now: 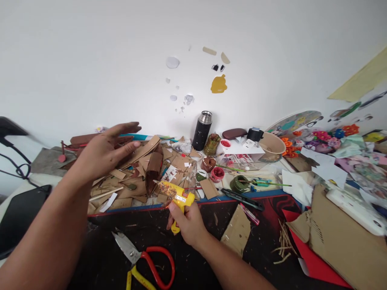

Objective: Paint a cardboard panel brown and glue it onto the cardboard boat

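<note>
My right hand point(189, 225) is wrapped round the handle of a yellow glue gun point(173, 191), whose nozzle points up and left toward a brown painted piece point(155, 167) among cardboard scraps point(179, 163). My left hand point(104, 151) is raised over the left side of the scrap pile, thumb and fingers apart, with nothing in it. Scissors point(133, 253) with one red and one yellow handle lie on the dark mat point(99, 253) in front, below the glue gun.
Behind the hands stand a black flask point(202, 131), paint jars point(217, 174) and a beige bowl point(273, 146). A black cutter point(242, 198) lies near the green jar point(238, 183). Cardboard point(341, 233) and a white device point(353, 209) are at right; a black object point(22, 217) is at left.
</note>
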The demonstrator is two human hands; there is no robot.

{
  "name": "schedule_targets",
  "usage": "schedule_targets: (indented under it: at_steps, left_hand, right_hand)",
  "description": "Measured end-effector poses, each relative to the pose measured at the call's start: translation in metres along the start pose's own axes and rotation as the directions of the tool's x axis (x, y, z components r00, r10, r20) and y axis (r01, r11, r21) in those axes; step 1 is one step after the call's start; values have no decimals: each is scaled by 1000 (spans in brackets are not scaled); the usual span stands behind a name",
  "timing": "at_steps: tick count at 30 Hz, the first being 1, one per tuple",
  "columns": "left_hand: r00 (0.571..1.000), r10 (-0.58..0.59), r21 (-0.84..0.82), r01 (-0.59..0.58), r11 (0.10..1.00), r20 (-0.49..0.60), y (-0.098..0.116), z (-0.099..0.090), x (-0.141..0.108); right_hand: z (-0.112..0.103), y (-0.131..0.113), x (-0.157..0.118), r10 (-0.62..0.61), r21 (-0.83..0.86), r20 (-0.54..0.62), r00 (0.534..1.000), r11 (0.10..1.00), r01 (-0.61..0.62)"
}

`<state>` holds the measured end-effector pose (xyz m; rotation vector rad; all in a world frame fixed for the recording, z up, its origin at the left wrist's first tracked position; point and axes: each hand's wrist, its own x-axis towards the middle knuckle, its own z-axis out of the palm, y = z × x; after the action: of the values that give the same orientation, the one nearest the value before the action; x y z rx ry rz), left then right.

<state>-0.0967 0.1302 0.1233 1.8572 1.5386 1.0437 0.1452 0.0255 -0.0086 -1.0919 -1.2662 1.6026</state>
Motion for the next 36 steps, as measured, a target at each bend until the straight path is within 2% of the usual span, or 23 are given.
schedule_targets:
  at_steps: [1, 3, 6, 8, 10, 13, 16, 20, 22, 24, 28, 31, 36]
  left_hand:
    - [999, -38, -61, 37, 997, -24, 8, -3, -3]
    - [996, -67, -41, 65, 997, -65, 21, -11, -10]
    - [998, -60, 59, 60, 996, 2, 33, -24, -26]
    - [991, -130, 111, 126, 986, 30, 34, -34, -41]
    - [986, -160, 97, 155, 983, 40, 29, -43, -60]
    - [971, -225, 239, 201, 950, 79, 15, -47, -94]
    - [951, -299, 279, 265, 923, 84, 6, -30, -134]
    - [884, -290, 150, 252, 956, 367, 15, 23, -177]
    - [852, -284, 94, 271, 958, 439, 24, 51, -189]
    - [835, -299, 65, 304, 950, 461, 31, 74, -196]
    - [877, -291, 61, 291, 955, 383, 35, 97, -198]
    - [892, -269, 34, 276, 961, 362, 38, 102, -194]
    - [919, -218, -148, 278, 949, 329, 45, 109, -190]
  right_hand:
    - [0, 1, 0, 0, -5, 22, 1000, 1000, 0]
    - [0, 4, -1, -11, -9, 46, 999, 1000, 11]
    - [1, 5, -2, -25, -41, 99, 995, 999, 30]
    - [1, 4, -2, -16, -29, 137, 990, 999, 20]
    - [2, 2, -3, -2, -11, 179, 984, 1000, 4]
    - [5, 0, -4, -27, -19, 241, 970, 999, 33]
    - [9, -1, -8, -48, -25, 283, 958, 998, 57]
    - [12, 1, -13, -76, -45, 294, 953, 995, 94]
    - [12, 2, -13, -118, -58, 269, 956, 989, 139]
    - [10, 2, -12, -175, -72, 233, 957, 978, 197]
    - [3, 0, -5, -242, -82, 150, 958, 963, 256]
    - [-2, -2, -2, -248, -86, 120, 961, 962, 259]
    - [-2, -5, -3, -320, -101, 135, 938, 937, 334]
